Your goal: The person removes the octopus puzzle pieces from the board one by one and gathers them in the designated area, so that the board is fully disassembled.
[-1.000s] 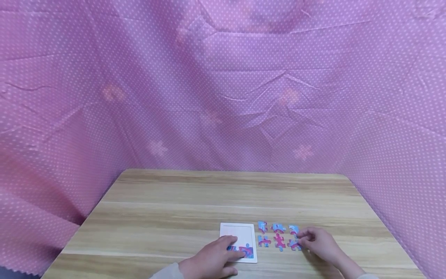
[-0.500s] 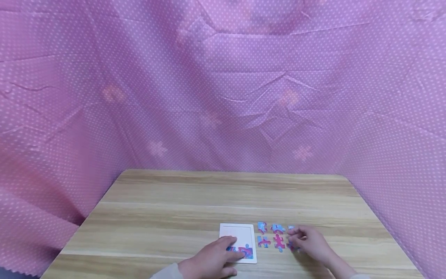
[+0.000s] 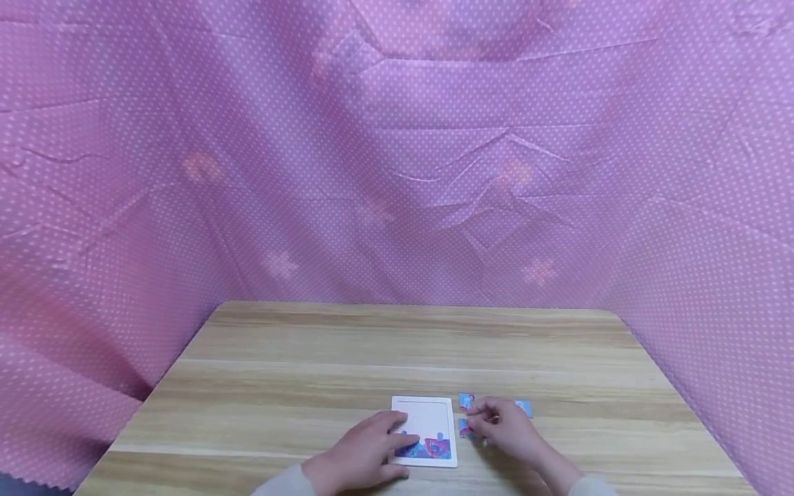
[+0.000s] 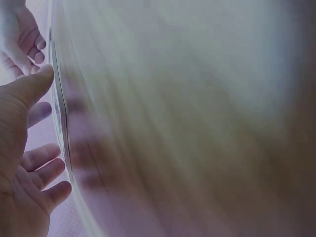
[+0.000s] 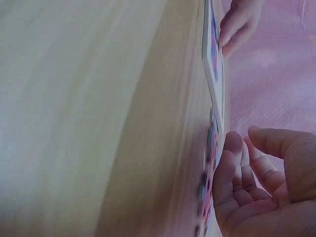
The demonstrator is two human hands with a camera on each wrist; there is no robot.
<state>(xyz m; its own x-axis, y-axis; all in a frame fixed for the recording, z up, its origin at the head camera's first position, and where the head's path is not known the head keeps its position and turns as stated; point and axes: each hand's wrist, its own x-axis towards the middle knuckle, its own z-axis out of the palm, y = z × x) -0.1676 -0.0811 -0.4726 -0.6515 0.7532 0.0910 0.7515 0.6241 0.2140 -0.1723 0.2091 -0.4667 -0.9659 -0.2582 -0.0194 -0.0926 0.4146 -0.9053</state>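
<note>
My left hand (image 3: 366,449) rests at the left side of a white puzzle tray (image 3: 454,434), its fingers spread and reaching over the lower left part. Jigsaw pieces (image 3: 438,448) in blue, purple and pink lie along the tray's bottom edge. Just right of the tray, my right hand (image 3: 510,428) hovers over loose puzzle pieces, fingertips close to a blue and pink piece (image 3: 465,401) and a lower piece (image 3: 464,428). In the right wrist view its thumb (image 5: 276,140) stands apart from the bent fingers, and nothing shows between them. The hand hides several pieces.
A light wooden table (image 3: 310,351) carries everything. One blue puzzle piece (image 3: 524,407) shows beyond the right hand. A pink dotted cloth (image 3: 397,172) hangs around the back and sides of the table.
My right hand has moved left across the loose pieces, from the right column to the left column. My left hand has drawn back slightly left, uncovering more of the pieces in the tray.
</note>
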